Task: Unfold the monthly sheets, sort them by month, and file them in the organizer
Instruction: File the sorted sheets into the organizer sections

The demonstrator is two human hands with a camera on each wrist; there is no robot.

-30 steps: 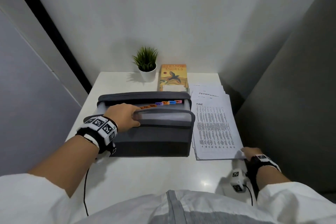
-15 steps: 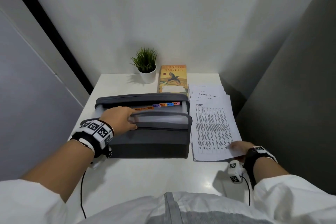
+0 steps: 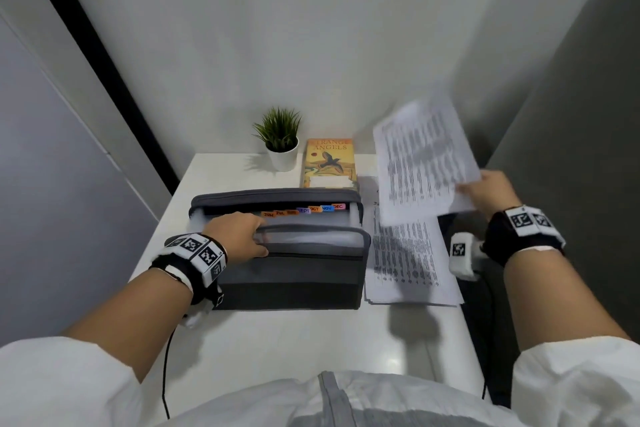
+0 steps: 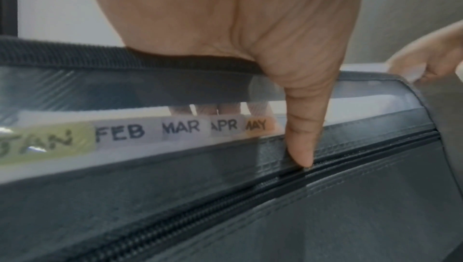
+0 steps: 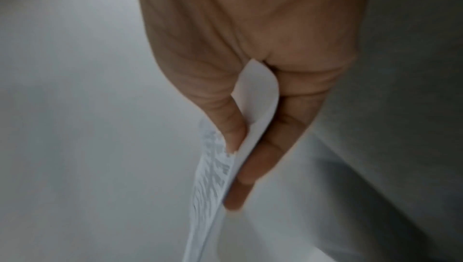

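Sheets of printed columns are what it all turns on: one sheet [image 3: 424,163] is up in the air at the right, tilted and blurred, its print unreadable, pinched at a lower corner between the thumb and fingers of the right hand [image 3: 490,192]. The rest lie as a stack [image 3: 408,263] flat on the white bench [image 3: 277,340], just beside the organizer's right end; the lifted page hides the stack's heading. The organizer [image 3: 287,274], a grey fabric file case, stands open in the middle of the bench, with coloured tabs [image 3: 304,210] reading JUN, JUL, SEPT, OCT, NOV, DEC; one tab between is too smeared to read. The left hand [image 3: 239,236] grips the near wall, fingers curled inside, thumb pressed on the outside by the zip. From the left wrist, JAN to MAY show through a clear panel, with fingertips dim behind it. At the back stand a small potted plant [image 3: 278,139] and a yellow book [image 3: 329,163], its bottom edge hidden by the organizer.
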